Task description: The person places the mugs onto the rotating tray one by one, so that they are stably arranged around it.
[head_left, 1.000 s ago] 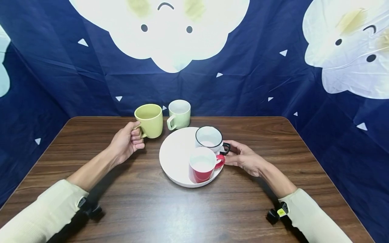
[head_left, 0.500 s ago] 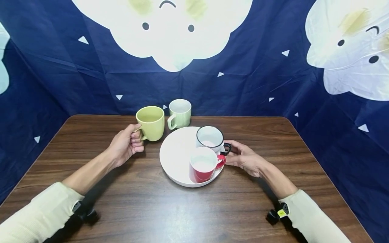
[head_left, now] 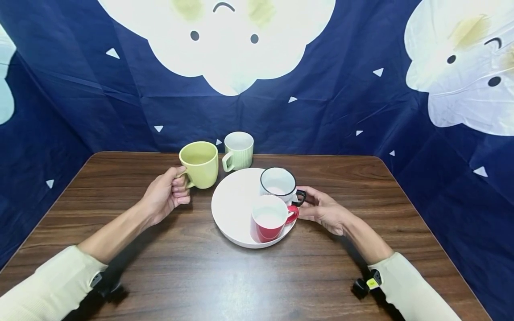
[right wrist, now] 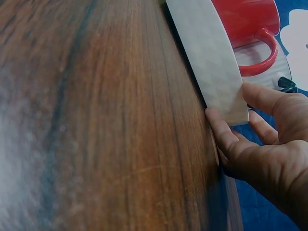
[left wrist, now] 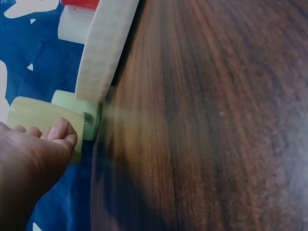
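Observation:
My left hand (head_left: 166, 196) grips the handle of a yellow-green mug (head_left: 202, 171), held upright. In the left wrist view a gap shows between this mug (left wrist: 41, 115) and the wooden surface. My right hand (head_left: 323, 209) touches the side of a round white plate (head_left: 230, 209) with a raised rim. Its fingers (right wrist: 224, 130) are spread, mostly straight, against the plate's outer wall (right wrist: 211, 62). On the plate's right half stand a red mug (head_left: 268, 229) and a white mug with a black rim (head_left: 277, 183), handles pointing right. The fingertips are partly hidden by these handles in the head view.
A pale green ribbed mug (head_left: 241, 156) stands behind the plate, close to the table's back edge. The wooden table (head_left: 192, 267) meets a dark blue cloth backdrop (head_left: 321, 116) with cloud shapes. Both sleeves carry small black devices.
My left hand has brought the yellow-green mug slightly nearer and to the right, and the left forearm has shifted left. My right hand stays at the plate; the plate and its mugs are still.

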`<state>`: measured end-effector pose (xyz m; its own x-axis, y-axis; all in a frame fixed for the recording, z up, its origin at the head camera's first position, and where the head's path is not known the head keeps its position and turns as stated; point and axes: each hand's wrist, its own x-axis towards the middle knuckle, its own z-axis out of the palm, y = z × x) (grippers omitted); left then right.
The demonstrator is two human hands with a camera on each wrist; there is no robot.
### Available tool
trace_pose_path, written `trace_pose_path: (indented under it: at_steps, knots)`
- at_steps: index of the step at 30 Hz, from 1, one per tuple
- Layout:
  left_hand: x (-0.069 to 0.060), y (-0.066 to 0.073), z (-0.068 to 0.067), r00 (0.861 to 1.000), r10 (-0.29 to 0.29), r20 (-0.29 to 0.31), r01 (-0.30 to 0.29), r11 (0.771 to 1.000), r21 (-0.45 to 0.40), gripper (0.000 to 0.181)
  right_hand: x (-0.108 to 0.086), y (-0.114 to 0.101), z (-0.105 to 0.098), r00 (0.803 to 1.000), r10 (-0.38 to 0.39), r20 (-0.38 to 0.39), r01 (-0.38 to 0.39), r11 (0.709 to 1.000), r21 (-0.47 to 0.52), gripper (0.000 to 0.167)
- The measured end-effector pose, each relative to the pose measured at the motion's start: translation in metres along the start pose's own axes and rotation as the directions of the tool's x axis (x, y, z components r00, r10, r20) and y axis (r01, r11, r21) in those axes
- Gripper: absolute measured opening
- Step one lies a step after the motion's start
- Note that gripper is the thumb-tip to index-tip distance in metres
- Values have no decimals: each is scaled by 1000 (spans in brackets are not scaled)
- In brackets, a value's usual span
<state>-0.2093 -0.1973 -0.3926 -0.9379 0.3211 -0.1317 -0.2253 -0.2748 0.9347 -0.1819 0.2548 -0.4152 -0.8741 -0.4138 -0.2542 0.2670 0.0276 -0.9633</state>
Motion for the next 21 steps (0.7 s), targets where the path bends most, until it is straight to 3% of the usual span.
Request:
trace_pose_path:
  at_steps: [21]
  knots:
    - [-11, 10, 13, 993, 90, 82, -90, 996, -6, 53, 0, 1, 2, 1000, -8, -11, 8, 1000, 14, 79]
